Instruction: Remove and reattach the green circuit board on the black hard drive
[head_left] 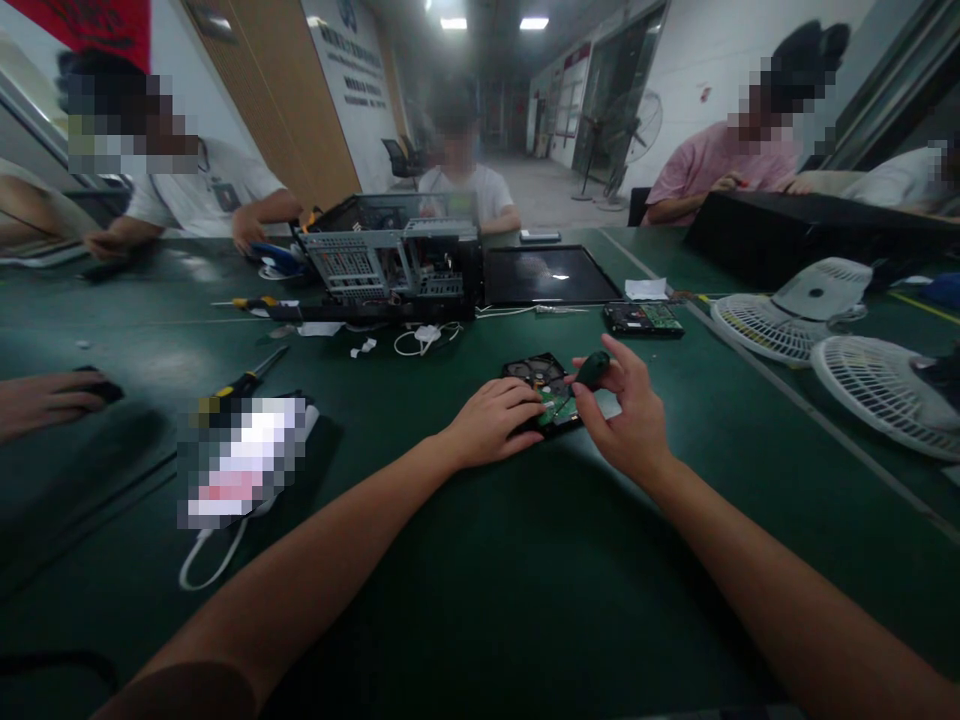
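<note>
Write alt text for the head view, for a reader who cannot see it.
A person's left hand rests on a hard drive while the right hand holds a green-handled screwdriver over it. Beyond, an open computer case sits on the green table.

The left hand point(497, 420) hides part of the hard drive point(534, 370) from me, and the tip of the screwdriver point(592, 371) is too small for me to tell what it touches. The phone point(247, 455) screen reaches me only as coarse blocks. I cannot read the blurred wall lettering point(354, 55). My right edge cuts off the nearer fan point(874, 385); the left crops another person's arm point(11, 412).
</note>
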